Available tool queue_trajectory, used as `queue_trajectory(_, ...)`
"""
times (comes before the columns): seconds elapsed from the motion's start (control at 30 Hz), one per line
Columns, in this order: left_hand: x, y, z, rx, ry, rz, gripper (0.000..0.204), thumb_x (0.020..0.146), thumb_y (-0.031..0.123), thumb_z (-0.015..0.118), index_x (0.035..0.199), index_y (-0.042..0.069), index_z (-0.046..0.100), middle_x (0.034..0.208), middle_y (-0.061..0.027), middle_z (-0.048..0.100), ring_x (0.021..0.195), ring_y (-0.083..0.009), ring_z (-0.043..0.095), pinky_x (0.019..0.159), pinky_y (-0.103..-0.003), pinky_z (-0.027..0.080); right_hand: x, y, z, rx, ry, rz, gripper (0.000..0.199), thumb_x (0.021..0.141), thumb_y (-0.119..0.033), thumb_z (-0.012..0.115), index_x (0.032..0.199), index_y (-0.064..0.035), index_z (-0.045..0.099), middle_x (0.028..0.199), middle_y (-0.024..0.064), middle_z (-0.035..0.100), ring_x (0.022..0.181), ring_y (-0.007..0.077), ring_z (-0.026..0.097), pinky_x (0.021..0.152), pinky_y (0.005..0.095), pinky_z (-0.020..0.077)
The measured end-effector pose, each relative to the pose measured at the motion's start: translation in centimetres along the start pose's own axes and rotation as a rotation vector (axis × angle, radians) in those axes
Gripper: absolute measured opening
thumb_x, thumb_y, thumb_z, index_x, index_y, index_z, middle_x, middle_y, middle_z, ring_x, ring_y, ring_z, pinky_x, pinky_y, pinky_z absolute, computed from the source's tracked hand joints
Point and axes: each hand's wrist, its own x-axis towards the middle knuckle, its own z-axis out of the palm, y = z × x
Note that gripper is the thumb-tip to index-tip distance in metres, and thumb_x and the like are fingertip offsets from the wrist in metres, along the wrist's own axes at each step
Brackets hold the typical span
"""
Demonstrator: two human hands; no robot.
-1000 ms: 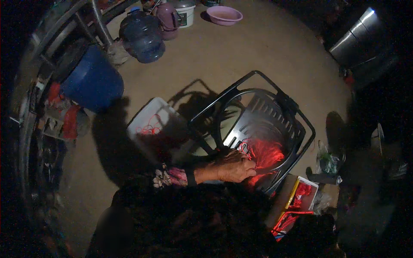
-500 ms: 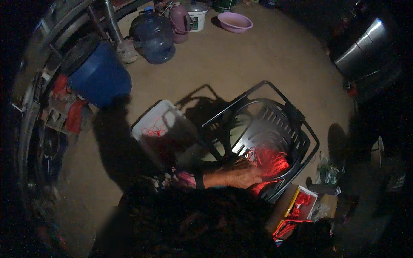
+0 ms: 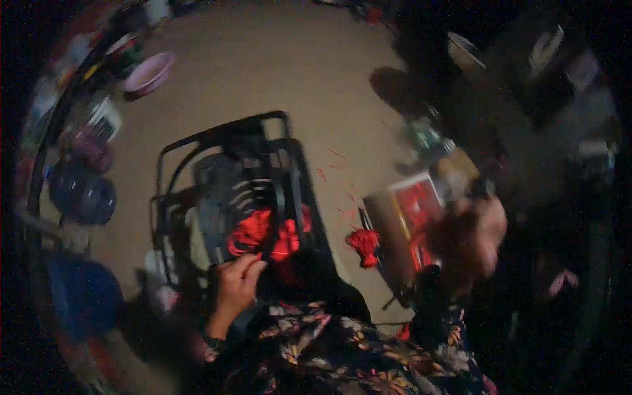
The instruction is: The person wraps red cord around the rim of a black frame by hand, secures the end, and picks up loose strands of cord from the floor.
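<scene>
A tangle of red cord [image 3: 253, 230] lies on the seat of a black plastic chair [image 3: 282, 191] in front of me. At the near edge of this tangle, my left hand [image 3: 238, 280] is closed, its thumb and fingertips pinched on red cord. My right hand [image 3: 486, 234] is at the right, smeared by motion, above or beside an open box [image 3: 396, 197] with red cord inside. Its fingers do not show clearly. Between the chair and the box is a small tied bundle of red cord [image 3: 364, 246].
Short red cord scraps [image 3: 337, 155] are scattered on the floor. A pink basin [image 3: 150, 74], a large clear water bottle [image 3: 84, 196] and a blue bucket [image 3: 85, 296] stand along the left. Cardboard [image 3: 459, 170] lies beyond the box. The right side is dark.
My view has turned to the right, so the chair appears farther left. My left hand stays by the cord on the chair. My right hand has come into sight near the box.
</scene>
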Motion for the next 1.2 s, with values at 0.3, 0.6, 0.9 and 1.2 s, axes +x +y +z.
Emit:
queue_trajectory(0.3, -1.0, -3.0, -2.6, 0.404, -0.091, 0.112, 0.026, 0.089, 0.026, 0.057, 0.088, 0.001, 0.065, 0.074, -0.019, 0.063, 0.067, -0.0294, 0.063, 0.063, -0.039, 0.047, -11.0, 13.6, -5.8, -0.153, -0.132, 0.596, 0.018, 0.093, -0.023, 0.061, 0.091, -0.0052, 0.06, 0.072, -0.0036, 0.053, 0.064, 0.0051, 0.05, 0.054, 0.0245, 0.0418)
queue_trajectory(0.6, 0.4, 0.7, -1.5, 0.369, -0.157, -0.02, 0.027, 0.09, 0.026, 0.055, 0.088, 0.001, 0.065, 0.075, -0.0198, 0.063, 0.069, -0.0306, 0.063, 0.063, -0.04, 0.047, -19.8, 19.9, -7.5, 0.077, -0.013, 1.009, 0.02, 0.092, -0.026, 0.061, 0.092, -0.0063, 0.06, 0.07, -0.005, 0.051, 0.061, 0.0046, 0.047, 0.052, 0.0215, 0.04)
queue_trajectory(0.9, -0.2, -3.9, -3.9, 0.739, -0.334, 0.014, 0.029, 0.093, 0.027, 0.051, 0.089, 0.001, 0.063, 0.078, -0.0197, 0.063, 0.071, -0.0285, 0.063, 0.062, -0.039, 0.046, -15.2, 22.0, -10.7, -0.043, 0.066, 0.91, 0.021, 0.094, -0.027, 0.059, 0.091, -0.0058, 0.061, 0.074, -0.0033, 0.054, 0.063, 0.0051, 0.049, 0.055, 0.0227, 0.0403)
queue_trajectory(1.2, 0.3, -3.2, -3.7, 0.584, -0.292, -0.012, 0.028, 0.093, 0.025, 0.051, 0.086, 0.0, 0.06, 0.073, -0.015, 0.06, 0.067, -0.0243, 0.059, 0.06, -0.037, 0.043, -15.1, 22.0, -10.3, -0.213, 0.032, 0.813, 0.02, 0.094, -0.025, 0.056, 0.092, -0.0055, 0.06, 0.074, -0.0019, 0.054, 0.068, 0.006, 0.05, 0.056, 0.0236, 0.0413)
